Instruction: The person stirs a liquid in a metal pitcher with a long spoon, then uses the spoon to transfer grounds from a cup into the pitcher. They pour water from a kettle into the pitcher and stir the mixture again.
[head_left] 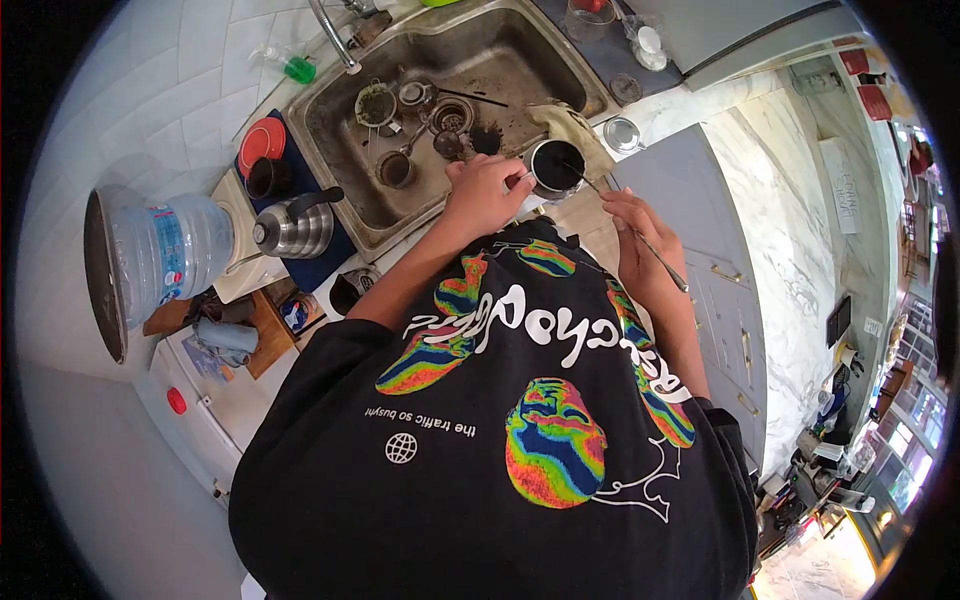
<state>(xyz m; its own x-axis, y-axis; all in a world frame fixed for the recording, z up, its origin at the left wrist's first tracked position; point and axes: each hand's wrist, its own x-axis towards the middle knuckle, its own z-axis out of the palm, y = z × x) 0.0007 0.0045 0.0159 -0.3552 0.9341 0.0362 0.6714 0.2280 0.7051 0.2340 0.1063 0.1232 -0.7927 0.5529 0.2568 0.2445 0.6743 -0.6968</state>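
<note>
Kettle (295, 232) noted at left, beside the sink (525, 75); used vessels inside it. Left hand (488, 192): fingers drawn narrow, holding the container (550, 194) by its left side; full grip not visible. Container positioned by the sink's near right corner, mouth up, dark contents within; level cannot be judged. Spoon (640, 238) dips into it. Right hand (645, 250) closed around the spoon's handle. Assessment: stirring or scooping in hand; the next move calls for a steadied container and a controlled spoon tip.
</note>
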